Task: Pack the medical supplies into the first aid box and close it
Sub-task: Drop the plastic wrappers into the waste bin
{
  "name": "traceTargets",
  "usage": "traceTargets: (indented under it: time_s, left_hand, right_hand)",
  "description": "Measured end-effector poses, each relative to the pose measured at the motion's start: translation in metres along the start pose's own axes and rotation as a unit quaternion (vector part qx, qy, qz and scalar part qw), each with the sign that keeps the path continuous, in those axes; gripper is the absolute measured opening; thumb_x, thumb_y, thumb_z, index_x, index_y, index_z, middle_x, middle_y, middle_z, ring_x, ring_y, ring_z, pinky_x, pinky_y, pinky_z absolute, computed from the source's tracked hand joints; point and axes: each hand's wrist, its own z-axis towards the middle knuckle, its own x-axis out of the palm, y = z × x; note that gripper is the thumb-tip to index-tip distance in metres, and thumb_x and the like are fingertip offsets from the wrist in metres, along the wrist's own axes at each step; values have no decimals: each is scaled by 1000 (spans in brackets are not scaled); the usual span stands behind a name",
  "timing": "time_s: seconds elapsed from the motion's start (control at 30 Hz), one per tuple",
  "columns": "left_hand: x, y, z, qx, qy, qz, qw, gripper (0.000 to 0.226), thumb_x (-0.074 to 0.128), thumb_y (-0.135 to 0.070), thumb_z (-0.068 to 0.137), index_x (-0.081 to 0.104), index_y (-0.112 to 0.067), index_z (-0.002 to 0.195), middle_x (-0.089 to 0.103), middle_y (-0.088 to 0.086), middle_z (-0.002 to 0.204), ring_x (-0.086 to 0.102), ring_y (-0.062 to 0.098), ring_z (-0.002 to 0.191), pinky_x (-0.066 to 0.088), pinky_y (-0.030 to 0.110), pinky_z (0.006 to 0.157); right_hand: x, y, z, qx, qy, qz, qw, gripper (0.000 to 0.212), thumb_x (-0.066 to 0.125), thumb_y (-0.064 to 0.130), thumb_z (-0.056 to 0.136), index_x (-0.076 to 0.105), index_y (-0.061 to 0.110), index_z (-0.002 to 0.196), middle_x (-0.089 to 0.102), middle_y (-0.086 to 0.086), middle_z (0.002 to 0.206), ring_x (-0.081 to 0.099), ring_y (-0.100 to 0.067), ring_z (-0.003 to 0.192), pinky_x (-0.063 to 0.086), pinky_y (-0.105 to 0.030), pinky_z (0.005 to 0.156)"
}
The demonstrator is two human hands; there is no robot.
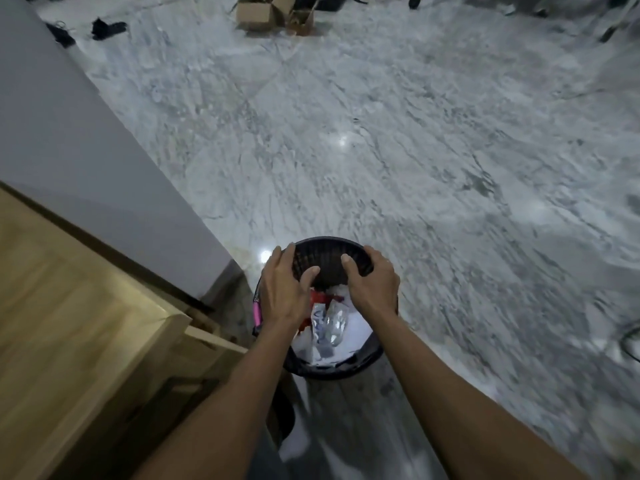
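A black mesh bin stands on the marble floor just in front of me. Inside it lie white paper, clear plastic wrappers and something red. My left hand curls over the bin's left rim, fingers outside and thumb inside. My right hand grips the right rim the same way. No first aid box is in view. The picture is blurred by motion.
A light wooden cabinet and a white wall panel stand close on the left. A pink object sits against the bin's left side. Open cardboard boxes and dark items lie far across the floor. A cable curves at the right edge.
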Motion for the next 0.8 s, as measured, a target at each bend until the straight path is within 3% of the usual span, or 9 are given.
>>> traceTargets:
  time_s: [0.27, 0.43, 0.8]
  left_hand:
    - [-19, -8, -7, 10, -8, 2, 1000, 67, 60, -48, 89, 37, -25, 147, 30, 6, 157, 25, 25, 145, 28, 49, 116]
    - [-50, -35, -30, 34, -22, -18, 999, 67, 55, -49, 92, 30, -26, 150, 25, 2, 159, 20, 21, 147, 22, 41, 116]
    - [-158, -137, -108, 149, -104, -86, 980, 61, 46, -51, 96, 34, -23, 149, 32, 3, 156, 25, 19, 145, 22, 36, 116]
  right_hand:
    - [-6, 13, -9, -12, -1, 0, 1000, 58, 60, 46, 91, 49, 18, 140, 53, -4, 143, 47, -22, 133, 38, -36, 106]
    - [-24, 37, -29, -36, 2, 16, 999, 57, 59, 45, 92, 49, 17, 140, 52, -4, 144, 47, -22, 133, 37, -36, 108]
    - [-100, 147, -119, -155, -24, 89, 984, 50, 54, 44, 95, 51, 20, 139, 56, -2, 140, 52, -16, 128, 42, -33, 103]
